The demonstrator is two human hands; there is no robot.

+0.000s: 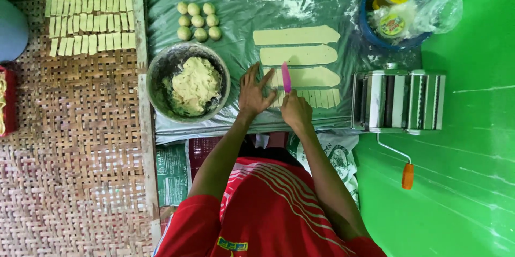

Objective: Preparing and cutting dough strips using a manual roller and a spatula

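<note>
My right hand (296,110) grips a pink knife (286,77) whose blade stands over a flat dough strip (311,78) on the floured plastic sheet (252,5). My left hand (254,94) lies flat with fingers spread, pressing the left end of that strip. Just below it, a strip cut into several small pieces (321,97) lies on the sheet. Two more whole dough strips (296,35) sit farther up.
A metal bowl of dough (189,82) stands left of my hands, with several dough balls (198,21) above it. Cut pieces (88,23) line a woven tray (75,144). A pasta roller (398,100) with an orange-handled crank sits right, a blue basin (370,26) behind it.
</note>
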